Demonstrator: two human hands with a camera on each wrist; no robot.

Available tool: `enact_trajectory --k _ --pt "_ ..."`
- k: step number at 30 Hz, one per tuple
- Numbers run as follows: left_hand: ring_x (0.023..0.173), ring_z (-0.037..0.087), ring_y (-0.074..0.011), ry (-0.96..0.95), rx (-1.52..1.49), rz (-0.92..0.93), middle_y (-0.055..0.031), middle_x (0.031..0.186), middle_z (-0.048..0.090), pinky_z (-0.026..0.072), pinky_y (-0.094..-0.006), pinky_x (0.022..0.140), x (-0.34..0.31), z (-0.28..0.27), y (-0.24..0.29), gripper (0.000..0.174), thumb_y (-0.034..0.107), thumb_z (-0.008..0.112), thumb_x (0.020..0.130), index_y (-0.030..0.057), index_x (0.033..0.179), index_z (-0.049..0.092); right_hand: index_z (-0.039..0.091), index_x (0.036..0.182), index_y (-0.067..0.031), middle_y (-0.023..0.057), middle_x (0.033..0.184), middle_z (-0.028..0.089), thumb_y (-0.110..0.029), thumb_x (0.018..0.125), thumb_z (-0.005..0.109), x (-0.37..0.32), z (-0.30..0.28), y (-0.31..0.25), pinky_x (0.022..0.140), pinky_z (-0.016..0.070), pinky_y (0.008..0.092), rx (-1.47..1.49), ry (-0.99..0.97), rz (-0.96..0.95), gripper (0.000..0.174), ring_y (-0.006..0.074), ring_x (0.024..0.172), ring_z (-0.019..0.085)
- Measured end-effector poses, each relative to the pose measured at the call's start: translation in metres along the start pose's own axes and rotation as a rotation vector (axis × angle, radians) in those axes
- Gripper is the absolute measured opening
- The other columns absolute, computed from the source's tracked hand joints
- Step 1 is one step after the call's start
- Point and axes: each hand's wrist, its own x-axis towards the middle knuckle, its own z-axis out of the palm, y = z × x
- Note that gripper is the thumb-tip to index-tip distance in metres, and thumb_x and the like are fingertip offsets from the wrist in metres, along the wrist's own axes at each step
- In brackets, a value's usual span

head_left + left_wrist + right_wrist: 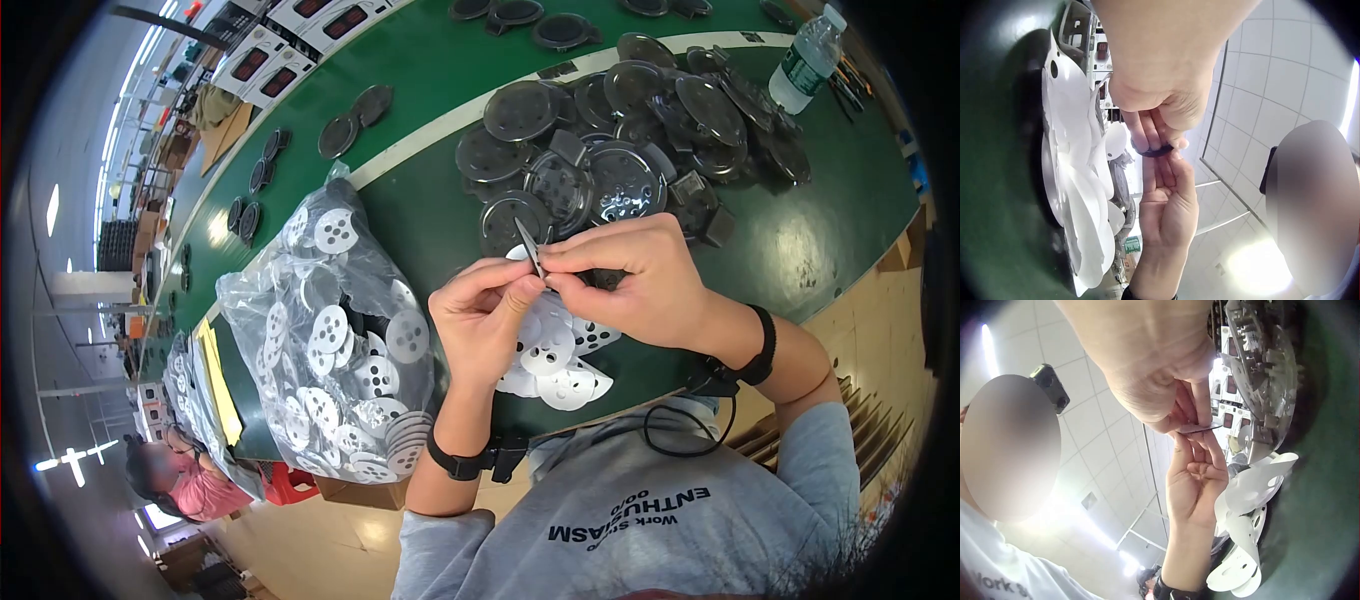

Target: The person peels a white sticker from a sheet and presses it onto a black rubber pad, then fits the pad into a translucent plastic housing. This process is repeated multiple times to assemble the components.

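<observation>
Head | plastic bag (238, 293): white discs (336, 231) | fingers (590, 256) pinch thin piece (527, 243)

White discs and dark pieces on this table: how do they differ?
The white discs are pale and thin, like card, while the dark pieces are smoky and glossy. The white discs look flat-edged; the dark pieces have raised rims, some with a blocky part. Many white discs lie in a clear bag; the dark pieces lie loose, mostly piled. Both are largely round.
</observation>
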Motion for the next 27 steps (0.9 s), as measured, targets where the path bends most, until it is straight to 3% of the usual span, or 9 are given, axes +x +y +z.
enact_trajectory --k 8,17,27 --pt "0.082 0.067 -0.0126 0.01 0.029 -0.001 -0.012 0.095 0.072 0.053 -0.0225 0.069 -0.001 0.01 0.005 0.018 -0.003 0.076 0.085 -0.0046 0.102 0.073 0.073 0.085 -0.0009 0.0115 0.08 0.073 -0.002 0.075 0.073 0.001 -0.002 0.003 0.058 0.0558 0.0292 -0.123 0.05 -0.081 0.011 0.0225 0.067 0.072" --pt "0.078 0.065 -0.0106 0.007 -0.03 0.018 -0.0095 0.092 0.071 0.051 -0.021 0.068 0.0 0.003 0.001 0.017 0.0 0.077 0.085 -0.0035 0.101 0.073 0.074 0.086 0.0006 0.0137 0.083 0.074 -0.003 0.075 0.074 0.002 -0.001 -0.001 0.065 0.0592 0.0285 0.022 0.033 -0.04 0.011 0.0223 0.074 0.074" --pt "0.08 0.066 -0.0119 0.043 0.075 0.043 -0.0103 0.092 0.071 0.0535 -0.0221 0.069 -0.003 0.009 0.003 0.015 -0.002 0.077 0.083 -0.0035 0.098 0.074 0.075 0.086 -0.0001 0.0148 0.084 0.074 -0.002 0.072 0.075 -0.005 0.005 0.002 0.064 0.0593 0.0289 -0.054 0.098 -0.061 0.013 0.0234 0.072 0.074"
